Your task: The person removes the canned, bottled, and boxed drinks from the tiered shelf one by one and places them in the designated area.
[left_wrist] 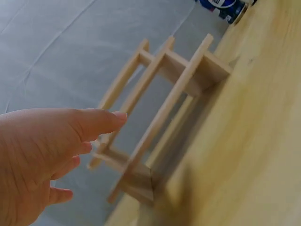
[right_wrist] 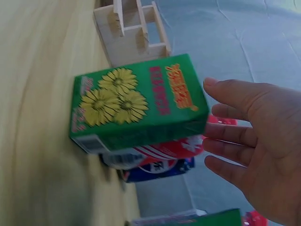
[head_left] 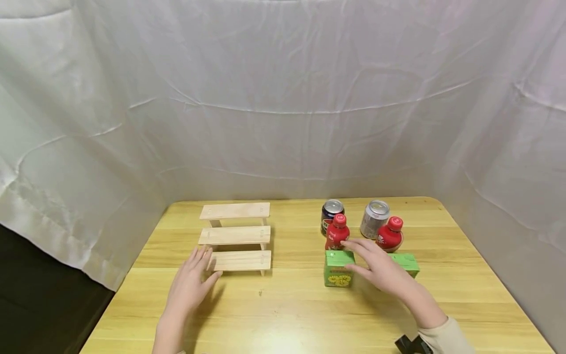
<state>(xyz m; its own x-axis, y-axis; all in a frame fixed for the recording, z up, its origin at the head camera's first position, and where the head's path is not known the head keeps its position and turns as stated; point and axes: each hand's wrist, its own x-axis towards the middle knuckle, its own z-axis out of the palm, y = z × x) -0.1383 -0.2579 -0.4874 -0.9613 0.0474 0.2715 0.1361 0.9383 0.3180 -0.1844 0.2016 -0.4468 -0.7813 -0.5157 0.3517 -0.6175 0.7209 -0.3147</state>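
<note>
A three-step wooden rack (head_left: 239, 260) stands on the left half of the table, and my left hand (head_left: 190, 282) hovers by its lower left corner, fingers extended. In the left wrist view the thumb (left_wrist: 101, 122) overlaps the rack's shelves (left_wrist: 155, 117); contact cannot be told. My right hand (head_left: 380, 265) is at a green drink carton (head_left: 338, 269) with yellow flowers, fingers spread loosely around its top. The right wrist view has the carton (right_wrist: 141, 101) standing on the table, just off the fingertips. Behind it is a red bottle (head_left: 337, 233).
A dark can (head_left: 331, 214) stands behind the red bottle. To the right are a silver can (head_left: 375, 219), another red bottle (head_left: 390, 233) and a second green carton (head_left: 408, 264), partly hidden by my right hand. Pale cloth (head_left: 292, 123) hangs around the wooden table (head_left: 292, 314).
</note>
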